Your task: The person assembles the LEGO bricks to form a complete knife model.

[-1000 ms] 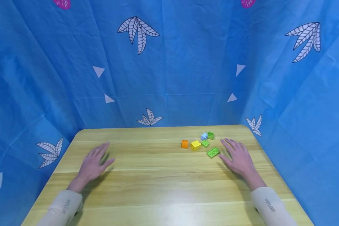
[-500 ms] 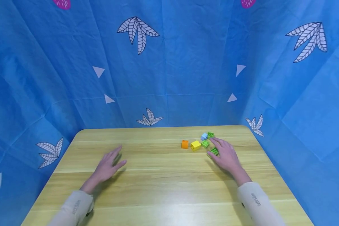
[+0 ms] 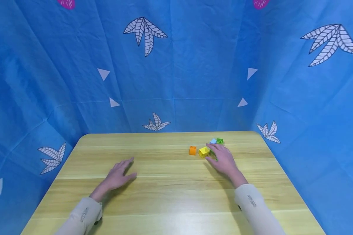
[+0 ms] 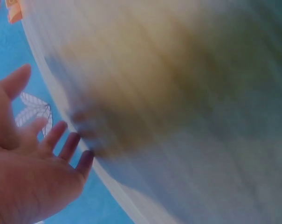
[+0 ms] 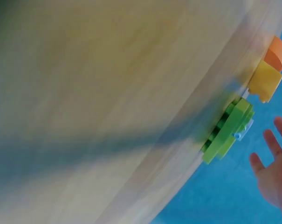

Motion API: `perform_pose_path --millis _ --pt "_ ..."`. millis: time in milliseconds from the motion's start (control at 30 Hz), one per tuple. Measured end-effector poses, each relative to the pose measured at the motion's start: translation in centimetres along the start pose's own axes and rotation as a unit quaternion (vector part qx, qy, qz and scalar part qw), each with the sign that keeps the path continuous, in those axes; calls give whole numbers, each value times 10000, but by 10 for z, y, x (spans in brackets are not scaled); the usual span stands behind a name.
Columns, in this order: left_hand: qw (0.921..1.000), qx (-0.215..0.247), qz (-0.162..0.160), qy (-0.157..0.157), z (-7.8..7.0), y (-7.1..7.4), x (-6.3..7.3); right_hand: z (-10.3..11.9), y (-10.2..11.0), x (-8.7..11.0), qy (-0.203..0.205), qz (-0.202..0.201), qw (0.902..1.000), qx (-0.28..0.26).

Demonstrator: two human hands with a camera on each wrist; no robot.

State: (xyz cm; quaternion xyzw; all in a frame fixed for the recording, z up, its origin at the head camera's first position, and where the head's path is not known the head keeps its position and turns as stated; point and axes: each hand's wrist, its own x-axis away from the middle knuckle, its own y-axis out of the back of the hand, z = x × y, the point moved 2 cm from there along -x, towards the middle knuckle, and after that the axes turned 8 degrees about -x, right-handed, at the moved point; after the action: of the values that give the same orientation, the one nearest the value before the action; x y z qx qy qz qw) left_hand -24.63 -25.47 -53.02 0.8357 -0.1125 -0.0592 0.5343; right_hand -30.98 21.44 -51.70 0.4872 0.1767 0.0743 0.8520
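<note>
My right hand (image 3: 222,160) is over the group of toy building bricks, thumb and index fingertip apart on either side of the yellow brick (image 3: 204,152)'s right end. Its fingers are extended and hold nothing. A green brick (image 3: 213,153) shows between thumb and index finger; the long green brick (image 5: 228,128) is under the hand, hidden in the head view. Just past the fingers lie a light blue brick (image 3: 213,141) and another green brick (image 3: 220,141). An orange brick (image 3: 192,150) lies left of the yellow one. My left hand (image 3: 118,176) hovers over the table's left half, fingers spread, holding nothing.
The wooden table (image 3: 164,195) has rounded far corners. A blue curtain (image 3: 194,81) with white leaf prints hangs behind it and along both sides. In the left wrist view, the orange brick shows at the top left corner.
My right hand has moved left across the bricks, from beside the long green brick to the yellow one. My left hand has shifted right and slightly nearer. The bricks lie where they were.
</note>
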Motion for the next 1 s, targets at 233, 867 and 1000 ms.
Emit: perform_pose_path --millis 233,867,1000 --pt "9988 -273 -201 -366 4 -3 2 2 -7 -10 -8 134 9999 16" --pt "9975 -577 -204 -354 21 -16 -5 1 -18 -24 24 311 9994 114" --pt "9974 -581 -205 -372 18 -15 -3 3 -17 -24 34 318 9994 103"
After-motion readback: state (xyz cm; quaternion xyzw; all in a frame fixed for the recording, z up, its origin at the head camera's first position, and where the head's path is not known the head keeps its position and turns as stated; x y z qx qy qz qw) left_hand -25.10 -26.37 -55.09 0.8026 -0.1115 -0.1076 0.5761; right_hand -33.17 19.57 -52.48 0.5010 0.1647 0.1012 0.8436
